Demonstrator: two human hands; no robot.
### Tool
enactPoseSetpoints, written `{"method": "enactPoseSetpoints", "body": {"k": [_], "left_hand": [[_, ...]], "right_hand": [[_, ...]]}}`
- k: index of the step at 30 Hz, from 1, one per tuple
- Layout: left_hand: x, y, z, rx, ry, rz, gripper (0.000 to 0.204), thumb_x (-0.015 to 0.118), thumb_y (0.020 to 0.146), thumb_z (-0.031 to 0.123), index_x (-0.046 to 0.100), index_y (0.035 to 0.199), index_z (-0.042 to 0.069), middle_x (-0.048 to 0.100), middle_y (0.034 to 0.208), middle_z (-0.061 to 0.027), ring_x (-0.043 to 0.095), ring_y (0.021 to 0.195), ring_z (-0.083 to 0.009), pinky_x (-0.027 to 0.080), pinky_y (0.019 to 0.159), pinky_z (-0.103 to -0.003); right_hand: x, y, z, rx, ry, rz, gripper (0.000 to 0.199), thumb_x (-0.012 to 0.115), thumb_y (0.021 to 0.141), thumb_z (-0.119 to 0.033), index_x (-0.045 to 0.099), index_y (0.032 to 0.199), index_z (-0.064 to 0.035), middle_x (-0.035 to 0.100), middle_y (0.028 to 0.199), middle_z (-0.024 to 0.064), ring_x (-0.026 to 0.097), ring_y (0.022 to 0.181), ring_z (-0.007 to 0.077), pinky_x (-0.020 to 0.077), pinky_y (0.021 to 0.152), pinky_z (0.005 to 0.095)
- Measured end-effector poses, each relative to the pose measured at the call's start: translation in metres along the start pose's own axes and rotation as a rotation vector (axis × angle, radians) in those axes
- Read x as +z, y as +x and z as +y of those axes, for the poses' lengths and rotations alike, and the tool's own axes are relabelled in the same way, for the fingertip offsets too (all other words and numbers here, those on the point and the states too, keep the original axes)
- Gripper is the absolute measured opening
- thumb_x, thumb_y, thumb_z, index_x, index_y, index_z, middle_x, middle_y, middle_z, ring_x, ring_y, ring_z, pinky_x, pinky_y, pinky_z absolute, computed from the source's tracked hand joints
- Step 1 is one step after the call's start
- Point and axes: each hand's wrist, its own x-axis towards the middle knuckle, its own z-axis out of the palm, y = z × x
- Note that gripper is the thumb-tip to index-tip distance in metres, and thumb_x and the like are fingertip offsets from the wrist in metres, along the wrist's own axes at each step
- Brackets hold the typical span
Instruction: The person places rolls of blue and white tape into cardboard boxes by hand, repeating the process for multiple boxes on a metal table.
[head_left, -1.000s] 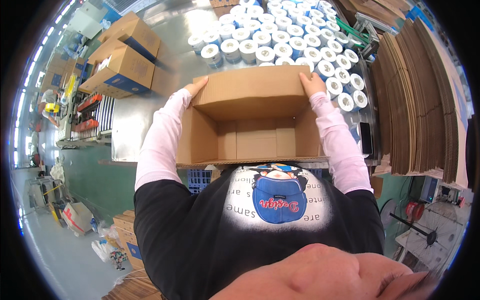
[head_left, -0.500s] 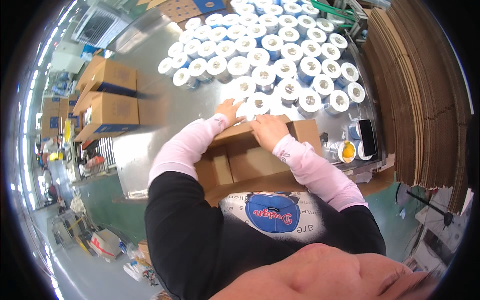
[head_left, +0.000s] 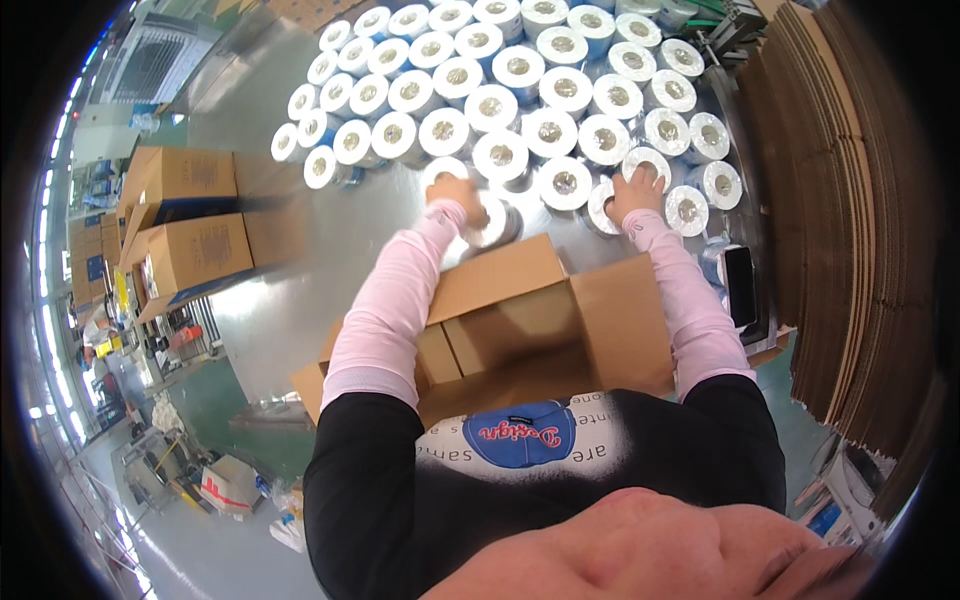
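Note:
My left hand [head_left: 457, 195] reaches past the box and lies over the white rolls, its fingers apart on the top of one roll [head_left: 445, 169] and its thumb side by a nearer roll [head_left: 492, 228]. Farther right, the spread fingers of my right hand [head_left: 635, 194] rest on the top of another white roll [head_left: 652, 161]. I cannot see either hand lifting a roll. Between my forearms stands an open cardboard box [head_left: 500, 285], its flaps folded outward. A brown cardboard divider or wall shows inside it.
Many more upright white-topped rolls [head_left: 500, 155] cover the metal table [head_left: 270, 250]. Two cardboard boxes [head_left: 200, 245] stand at the left. A black phone-like slab [head_left: 738, 286] lies at the right edge, near tall stacks of flat cardboard [head_left: 840, 200].
Both hands have left the far flap of the box and moved out onto the rolls, the right one farther rightward. The box's flaps are now spread wider, and the view has shifted.

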Motion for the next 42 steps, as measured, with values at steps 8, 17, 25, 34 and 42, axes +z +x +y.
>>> {"method": "enactPoseSetpoints", "body": {"k": [8, 17, 25, 34, 42], "left_hand": [[-0.039, -0.074, -0.112, 0.249, -1.924, 0.183, 0.037, 0.063, 0.084, 0.014, 0.06, 0.119, 0.004, 0.065, 0.111, -0.0059, 0.06, 0.102, -0.0148, 0.047, 0.087, -0.029], [-0.04, -0.285, -0.093, 0.516, -1.979, -0.153, 0.038, 0.064, 0.087, 0.014, 0.057, 0.123, 0.002, 0.063, 0.118, -0.0081, 0.062, 0.107, -0.0175, 0.048, 0.093, -0.031], [0.006, -0.335, -0.054, 0.476, -0.275, 0.528, 0.037, 0.073, 0.061, 0.024, 0.069, 0.095, 0.011, 0.049, 0.081, -0.0139, 0.053, 0.078, -0.0322, 0.044, 0.067, -0.043], [0.139, -0.215, 0.036, 0.527, -0.206, 0.196, 0.037, 0.07, 0.071, 0.022, 0.067, 0.106, 0.012, 0.054, 0.115, -0.0238, 0.05, 0.112, -0.0412, 0.04, 0.095, -0.049], [-0.017, -0.241, 0.027, 0.621, -0.587, 0.69, 0.028, 0.062, 0.079, 0.01, 0.064, 0.107, 0.009, 0.065, 0.106, -0.0118, 0.061, 0.1, -0.0321, 0.049, 0.089, -0.041]], "right_hand": [[0.017, -0.019, 0.012, -0.049, 0.067, 0.015, 0.042, 0.062, 0.082, -0.04, 0.063, 0.118, -0.0202, 0.053, 0.122, 0.0212, 0.047, 0.123, 0.0379, 0.0234, 0.109, 0.0578], [-0.083, -0.058, 0.09, -0.363, 2.257, 0.127, 0.053, 0.054, 0.093, -0.034, 0.046, 0.137, -0.0054, 0.051, 0.137, 0.0127, 0.053, 0.121, 0.0272, 0.0451, 0.1, 0.0403], [-0.193, -0.199, -0.051, -1.209, 0.259, 0.025, 0.032, 0.069, 0.067, -0.014, 0.068, 0.099, -0.0108, 0.059, 0.098, 0.0088, 0.056, 0.097, 0.0298, 0.0451, 0.085, 0.0417], [-0.065, -0.222, -0.119, -0.875, -0.176, -0.315, 0.03, 0.058, 0.082, -0.012, 0.066, 0.111, -0.0071, 0.064, 0.108, 0.0197, 0.06, 0.106, 0.0364, 0.0437, 0.097, 0.0453], [-0.073, -0.206, -0.017, -0.705, 0.623, 0.438, 0.053, 0.062, 0.082, -0.017, 0.052, 0.134, -0.0149, 0.049, 0.135, 0.0187, 0.041, 0.13, 0.0369, 0.0301, 0.111, 0.0468]]}}
